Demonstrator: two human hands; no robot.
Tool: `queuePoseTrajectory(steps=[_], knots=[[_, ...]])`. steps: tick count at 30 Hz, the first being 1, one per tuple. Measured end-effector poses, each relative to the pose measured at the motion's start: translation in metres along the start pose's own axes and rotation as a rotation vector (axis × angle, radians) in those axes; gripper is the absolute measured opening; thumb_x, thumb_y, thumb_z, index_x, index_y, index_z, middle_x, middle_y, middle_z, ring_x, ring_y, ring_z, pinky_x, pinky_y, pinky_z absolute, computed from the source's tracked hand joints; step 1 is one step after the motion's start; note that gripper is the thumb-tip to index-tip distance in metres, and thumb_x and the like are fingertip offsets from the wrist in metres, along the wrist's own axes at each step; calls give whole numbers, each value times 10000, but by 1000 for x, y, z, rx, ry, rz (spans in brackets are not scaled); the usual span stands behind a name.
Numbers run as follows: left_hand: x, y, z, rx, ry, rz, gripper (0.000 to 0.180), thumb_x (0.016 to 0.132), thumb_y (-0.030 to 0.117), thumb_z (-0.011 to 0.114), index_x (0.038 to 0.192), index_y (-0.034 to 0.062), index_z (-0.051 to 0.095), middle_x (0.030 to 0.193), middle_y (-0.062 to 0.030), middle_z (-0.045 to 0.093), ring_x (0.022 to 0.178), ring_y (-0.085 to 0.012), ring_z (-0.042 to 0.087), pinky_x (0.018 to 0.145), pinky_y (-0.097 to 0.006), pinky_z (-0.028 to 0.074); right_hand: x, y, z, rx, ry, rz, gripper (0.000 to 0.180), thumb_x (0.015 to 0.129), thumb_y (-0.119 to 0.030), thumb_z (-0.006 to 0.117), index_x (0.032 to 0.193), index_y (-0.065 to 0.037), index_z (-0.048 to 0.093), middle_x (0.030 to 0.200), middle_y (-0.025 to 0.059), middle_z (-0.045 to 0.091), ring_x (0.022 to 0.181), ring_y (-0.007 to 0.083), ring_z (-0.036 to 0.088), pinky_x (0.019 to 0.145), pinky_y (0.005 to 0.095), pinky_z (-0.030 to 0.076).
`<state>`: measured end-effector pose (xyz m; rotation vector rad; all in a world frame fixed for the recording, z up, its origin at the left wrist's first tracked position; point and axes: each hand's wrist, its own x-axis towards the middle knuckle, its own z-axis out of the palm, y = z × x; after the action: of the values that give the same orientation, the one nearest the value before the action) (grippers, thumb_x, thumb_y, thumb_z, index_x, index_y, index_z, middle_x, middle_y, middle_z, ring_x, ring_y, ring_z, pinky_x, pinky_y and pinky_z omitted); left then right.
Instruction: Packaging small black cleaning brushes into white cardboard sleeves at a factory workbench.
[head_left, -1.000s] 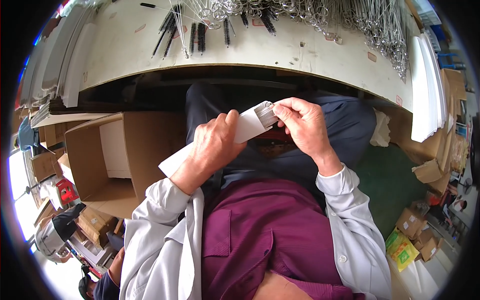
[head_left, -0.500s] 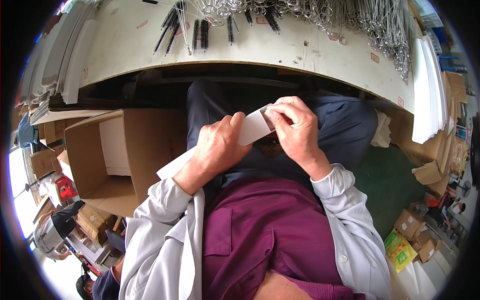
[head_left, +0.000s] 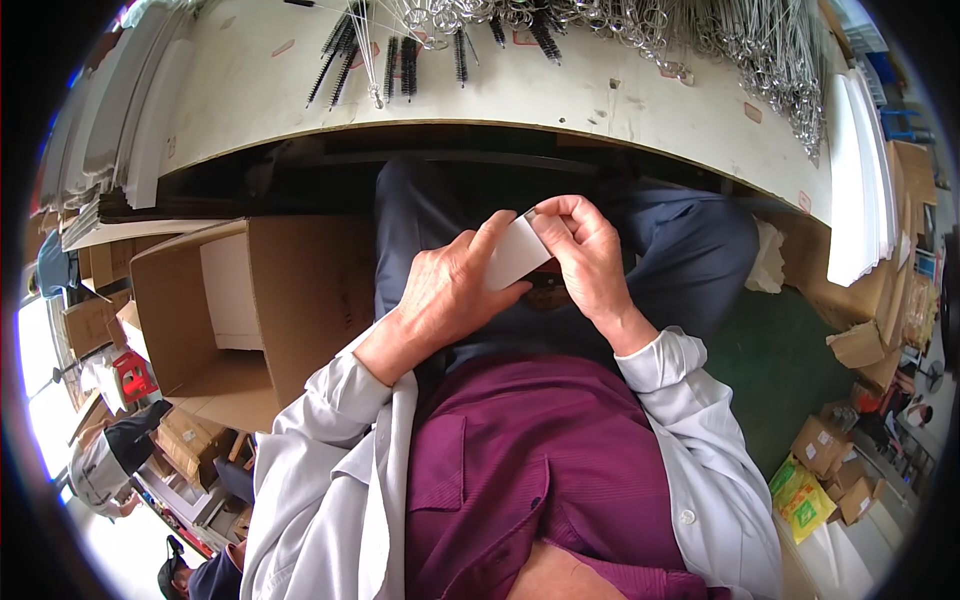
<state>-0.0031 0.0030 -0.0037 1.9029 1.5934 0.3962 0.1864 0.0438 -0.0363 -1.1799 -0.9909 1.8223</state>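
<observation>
A slim white carton [head_left: 517, 257] is held above my lap, slanting up to the right. My left hand [head_left: 440, 288] is closed around it, the thumb along its near side and a finger reaching to its upper end. At that upper end my right hand [head_left: 588, 258] pinches the edge between thumb and fingers. Whatever lies inside the carton is hidden, and my left hand and forearm cover its lower part.
The white table [head_left: 500, 105] ahead carries black bristle brushes [head_left: 408, 68] and a heap of looped wire pieces [head_left: 650, 30]. White cardboard sheets [head_left: 862, 190] stand at the right and left edges. An open cardboard box [head_left: 255, 310] sits at my left.
My left hand has shifted up and right along the carton, its finger now by the upper end. Much less of the carton's lower end shows beside my left wrist. My right hand stays at the upper end.
</observation>
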Motion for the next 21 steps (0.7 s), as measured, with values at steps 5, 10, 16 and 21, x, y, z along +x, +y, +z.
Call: queuePoseTrajectory(steps=[5,10,16,21], knots=[[4,4,-3,-175,-66,-49,862,768,206,858,1498,154,403,1219,-237,684,1038,-436,703,861,-468,596,-19,-5,-4,-81,48,-281,263,1066,-141,572,1271,25,574,1087,90,692,911,113,665,754,270,558],[6,5,-3,-222,-62,-37,867,775,167,841,1513,163,386,1222,-236,684,1068,-435,699,896,-465,589,-28,-4,-15,-76,-30,-284,293,1050,-82,577,1320,30,551,1034,116,710,873,143,698,732,275,569],[10,8,-6,-283,-67,-39,809,784,145,806,1483,170,400,1187,-228,681,1051,-435,695,879,-477,587,-23,-7,-7,-68,29,-212,278,1021,-29,608,1288,31,560,985,101,728,822,132,722,678,243,569],[11,6,6,-260,-18,-20,761,750,97,820,1415,166,455,1127,-207,709,1049,-418,709,874,-459,587,-22,-9,-1,-215,45,-232,225,1002,1,630,1221,45,607,1009,114,751,852,150,743,679,267,603]])
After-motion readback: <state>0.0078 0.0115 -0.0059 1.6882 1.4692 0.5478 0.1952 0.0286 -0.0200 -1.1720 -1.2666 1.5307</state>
